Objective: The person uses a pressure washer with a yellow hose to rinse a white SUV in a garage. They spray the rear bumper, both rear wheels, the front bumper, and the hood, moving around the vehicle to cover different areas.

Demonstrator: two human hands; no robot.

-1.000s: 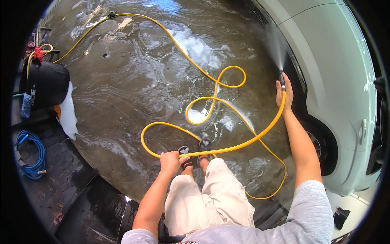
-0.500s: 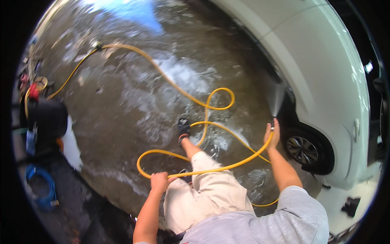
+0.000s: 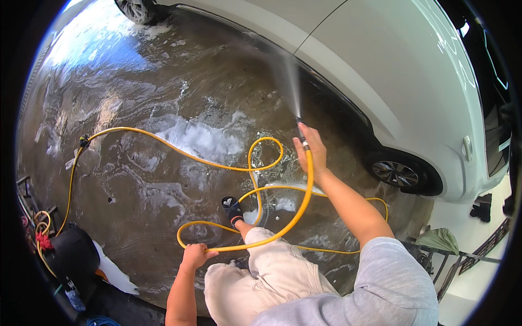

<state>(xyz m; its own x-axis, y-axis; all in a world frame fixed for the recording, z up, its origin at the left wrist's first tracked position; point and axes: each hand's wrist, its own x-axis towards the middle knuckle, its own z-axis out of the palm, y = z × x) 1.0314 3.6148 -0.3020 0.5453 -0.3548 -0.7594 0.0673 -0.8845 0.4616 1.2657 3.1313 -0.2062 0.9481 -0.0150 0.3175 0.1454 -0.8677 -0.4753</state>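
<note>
My right hand [image 3: 315, 151] is closed around a spray nozzle [image 3: 302, 132], a slim dark piece fixed to the end of a yellow hose [image 3: 299, 217]. A fan of water [image 3: 291, 81] shoots from its tip at the lower side of a white car [image 3: 359, 60]. Lower left, my left hand [image 3: 194, 256] grips a bend of the same hose in front of my thighs. Between both hands the hose hangs in a slack curve. Further loops of it lie on the floor around my sandalled foot [image 3: 231, 206].
White suds streak the wet floor [image 3: 147, 212]. A hose coupling [image 3: 84, 141] lies far left, above a black rounded container [image 3: 76, 258]. One car wheel [image 3: 399, 173] is at right, another wheel [image 3: 137, 10] at the top. A railing [image 3: 473, 255] with a green cloth [image 3: 439, 240] stands lower right.
My right hand has swung the nozzle leftward and farther out, and the spray has shifted along the car's side. The view has turned, bringing the second wheel in. My left hand keeps its hold.
</note>
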